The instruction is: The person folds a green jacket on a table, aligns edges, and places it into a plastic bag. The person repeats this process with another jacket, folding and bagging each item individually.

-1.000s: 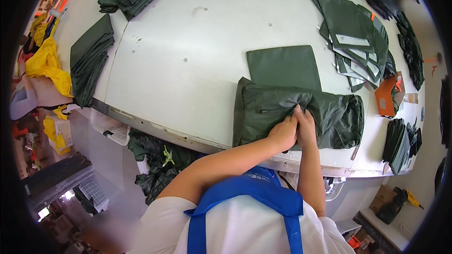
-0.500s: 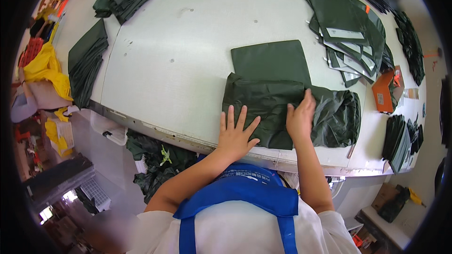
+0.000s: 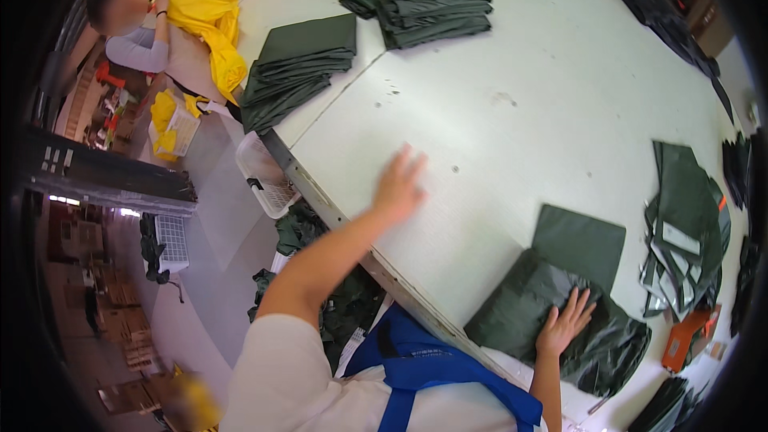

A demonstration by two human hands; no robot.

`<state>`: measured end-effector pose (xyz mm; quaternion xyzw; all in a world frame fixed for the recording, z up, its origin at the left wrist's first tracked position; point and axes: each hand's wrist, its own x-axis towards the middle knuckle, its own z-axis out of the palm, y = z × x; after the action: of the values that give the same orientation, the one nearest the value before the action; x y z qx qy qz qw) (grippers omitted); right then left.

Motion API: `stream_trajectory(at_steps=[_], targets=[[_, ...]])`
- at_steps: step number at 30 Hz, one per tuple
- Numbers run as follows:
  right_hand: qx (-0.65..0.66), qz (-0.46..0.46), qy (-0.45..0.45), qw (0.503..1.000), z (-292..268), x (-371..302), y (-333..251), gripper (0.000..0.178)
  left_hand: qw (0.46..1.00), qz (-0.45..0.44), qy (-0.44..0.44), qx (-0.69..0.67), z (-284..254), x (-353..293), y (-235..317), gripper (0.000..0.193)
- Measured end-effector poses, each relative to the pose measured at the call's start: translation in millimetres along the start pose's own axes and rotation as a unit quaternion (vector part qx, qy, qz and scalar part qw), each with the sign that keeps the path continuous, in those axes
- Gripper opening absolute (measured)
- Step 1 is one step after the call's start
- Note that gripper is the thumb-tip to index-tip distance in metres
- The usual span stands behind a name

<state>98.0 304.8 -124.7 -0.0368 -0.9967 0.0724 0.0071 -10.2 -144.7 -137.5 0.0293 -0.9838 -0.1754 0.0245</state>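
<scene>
Touching green fabric (image 3: 512,296) by the table (image 3: 480,144) edge, the right hand (image 3: 562,328) has splayed fingers. The left hand (image 3: 398,190) has parted fingers.

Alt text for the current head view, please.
The right hand lies open on a crumpled dark green bundle on a white table; the left hand, blurred and empty, is over bare table. Folded green stacks and a co-worker with yellow fabric are at upper left.
</scene>
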Motion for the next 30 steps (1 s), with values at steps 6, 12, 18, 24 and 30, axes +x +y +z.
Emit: stream_trajectory(at_steps=[6,12,18,24,30], targets=[[-0.024,-0.018,0.001,1.000,1.9,4.3,3.9,0.062,0.990,-0.139,0.021,0.011,-63.0,145.5,-118.8,0.089],[-0.035,-0.018,-0.008,0.999,6.5,6.8,8.6,0.067,0.973,-0.144,0.095,-0.156,-35.2,268.2,-128.8,0.095],[-0.053,-0.016,-0.014,0.998,9.5,6.2,7.5,0.069,0.971,-0.170,0.168,-0.024,-18.1,307.9,-142.5,0.048],[-0.040,-0.015,-0.008,0.999,9.3,8.3,3.5,0.072,0.992,0.003,0.121,0.025,-20.3,285.6,-144.0,0.019],[-0.035,-0.009,-0.012,0.999,8.5,4.4,5.7,0.068,0.996,0.085,-0.015,-0.028,-13.5,196.3,-49.8,0.023]])
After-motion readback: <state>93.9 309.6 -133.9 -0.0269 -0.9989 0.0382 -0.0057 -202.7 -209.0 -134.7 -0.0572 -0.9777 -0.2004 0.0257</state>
